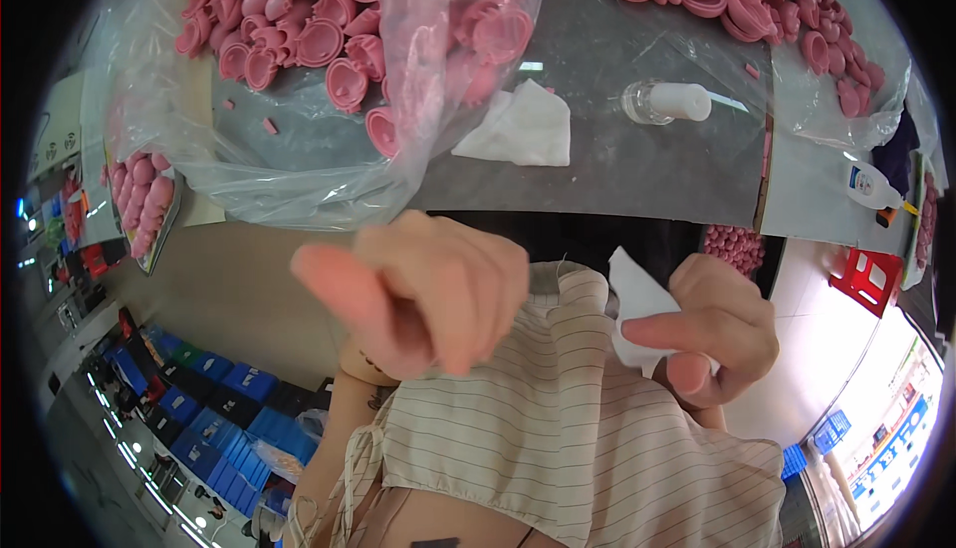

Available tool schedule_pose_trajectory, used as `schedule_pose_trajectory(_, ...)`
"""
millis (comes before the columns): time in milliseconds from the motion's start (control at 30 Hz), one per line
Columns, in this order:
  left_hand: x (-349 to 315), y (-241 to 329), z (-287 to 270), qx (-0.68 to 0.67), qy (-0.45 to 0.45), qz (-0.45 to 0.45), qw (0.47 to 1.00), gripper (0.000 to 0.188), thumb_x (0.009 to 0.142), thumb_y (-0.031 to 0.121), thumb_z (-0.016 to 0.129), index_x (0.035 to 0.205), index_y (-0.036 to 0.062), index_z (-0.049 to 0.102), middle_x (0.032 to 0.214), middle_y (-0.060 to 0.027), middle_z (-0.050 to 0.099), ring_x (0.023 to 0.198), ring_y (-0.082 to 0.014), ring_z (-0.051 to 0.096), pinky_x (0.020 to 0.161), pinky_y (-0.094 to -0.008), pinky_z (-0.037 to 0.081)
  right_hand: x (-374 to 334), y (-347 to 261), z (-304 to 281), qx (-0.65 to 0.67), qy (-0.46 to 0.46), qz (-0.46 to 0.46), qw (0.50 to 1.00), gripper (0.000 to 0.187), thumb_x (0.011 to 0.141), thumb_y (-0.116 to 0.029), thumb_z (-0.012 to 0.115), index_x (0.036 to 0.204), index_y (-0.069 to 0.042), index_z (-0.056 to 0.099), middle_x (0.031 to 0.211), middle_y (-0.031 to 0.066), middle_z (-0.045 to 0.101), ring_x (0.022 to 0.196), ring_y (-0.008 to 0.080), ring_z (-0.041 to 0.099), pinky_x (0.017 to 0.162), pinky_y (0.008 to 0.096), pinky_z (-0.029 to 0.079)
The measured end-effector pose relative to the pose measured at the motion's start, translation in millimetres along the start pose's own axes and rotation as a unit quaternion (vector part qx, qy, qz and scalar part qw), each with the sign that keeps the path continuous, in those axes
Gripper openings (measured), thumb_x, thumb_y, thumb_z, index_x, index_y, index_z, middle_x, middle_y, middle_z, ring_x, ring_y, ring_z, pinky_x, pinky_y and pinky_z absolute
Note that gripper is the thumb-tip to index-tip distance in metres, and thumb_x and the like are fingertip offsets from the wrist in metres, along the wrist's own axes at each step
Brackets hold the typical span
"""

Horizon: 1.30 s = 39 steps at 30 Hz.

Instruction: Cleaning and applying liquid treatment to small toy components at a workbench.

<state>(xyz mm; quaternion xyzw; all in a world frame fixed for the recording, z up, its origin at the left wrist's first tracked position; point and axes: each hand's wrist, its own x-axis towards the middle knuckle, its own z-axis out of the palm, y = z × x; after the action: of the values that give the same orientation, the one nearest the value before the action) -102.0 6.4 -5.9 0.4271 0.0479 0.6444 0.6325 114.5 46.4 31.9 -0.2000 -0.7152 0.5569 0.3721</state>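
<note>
Somewhat blurred, my left hand (438, 289) hangs in front of the table's near edge, its fingers loosely curled and one digit stretched out to the left. I see nothing in it. To its right, my right hand (722, 329) pinches a white wipe (637, 294) between thumb and fingers, with one corner sticking up. Another white wipe (533, 130) lies folded on the grey table (597, 185). Beside that one is a clear bottle (665, 102) with a white cap. Many pink rounded plastic pieces (321, 42) are heaped under and around a clear plastic bag (299, 190) at the far left.
A second heap of pink pieces (747, 10) lies at the far right on clear plastic. A white bottle (871, 187) stands at the right edge, above a red crate (864, 279). Blue bins (214, 429) are stacked at the lower left. More pink pieces (734, 247) show below the table.
</note>
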Motion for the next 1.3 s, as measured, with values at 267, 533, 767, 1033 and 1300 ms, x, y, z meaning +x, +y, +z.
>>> schedule_pose_trajectory(267, 14, -7, 36, -0.198, 0.134, -0.130, 0.962, 0.079, 0.080, 0.063, 0.012, 0.131, 0.0079, -0.015, 0.138, -0.0159, -0.010, 0.126, -0.0378, 0.009, 0.098, -0.0490, 0.017, 3, 6, 4, -0.138, 0.274, -0.011, 0.952, 0.029, 0.077, -0.026, 0.059, 0.077, 0.003, 0.056, 0.065, 0.0053, 0.051, 0.055, 0.0126, 0.040, 0.048, 0.0240, 0.028)
schedule_pose_trajectory(533, 15, -10, 41, -0.265, 0.152, -0.138, 0.942, 0.078, 0.080, 0.062, 0.010, 0.130, 0.0083, -0.018, 0.137, -0.0142, -0.017, 0.128, -0.0318, -0.007, 0.102, -0.0462, 0.003, -1, 8, -3, -0.172, 0.344, 0.015, 0.923, 0.036, 0.077, -0.032, 0.059, 0.078, 0.003, 0.050, 0.073, 0.0077, 0.049, 0.062, 0.0135, 0.042, 0.055, 0.0241, 0.033)
schedule_pose_trajectory(767, 15, -10, 46, -0.275, 0.163, -0.142, 0.937, 0.078, 0.080, 0.062, 0.009, 0.130, 0.0080, -0.017, 0.136, -0.0163, -0.016, 0.128, -0.0319, -0.008, 0.102, -0.0446, 0.002, 23, 13, 5, -0.345, 0.381, -0.236, 0.825, 0.019, 0.072, -0.019, 0.060, 0.069, -0.005, 0.047, 0.079, 0.0123, 0.054, 0.061, 0.0226, 0.051, 0.060, 0.0319, 0.042)
schedule_pose_trajectory(1033, 17, -6, 41, -0.255, 0.132, -0.120, 0.950, 0.069, 0.078, 0.065, 0.010, 0.125, 0.0304, -0.026, 0.133, -0.0171, -0.025, 0.121, -0.0487, -0.010, 0.097, -0.0562, 0.007, 18, 4, 8, -0.423, 0.048, -0.140, 0.894, 0.009, 0.068, -0.003, 0.059, 0.077, -0.003, 0.059, 0.085, 0.0099, 0.062, 0.083, 0.0247, 0.060, 0.083, 0.0449, 0.041)
schedule_pose_trajectory(1300, 16, -17, 53, -0.163, 0.128, -0.085, 0.975, 0.066, 0.077, 0.067, 0.009, 0.120, 0.0366, -0.032, 0.128, -0.0241, -0.030, 0.118, -0.0532, -0.010, 0.094, -0.0613, 0.006, 8, 3, 14, -0.378, 0.052, -0.217, 0.898, 0.014, 0.069, -0.006, 0.058, 0.082, -0.003, 0.062, 0.089, 0.0075, 0.061, 0.088, 0.0239, 0.059, 0.083, 0.0472, 0.040)
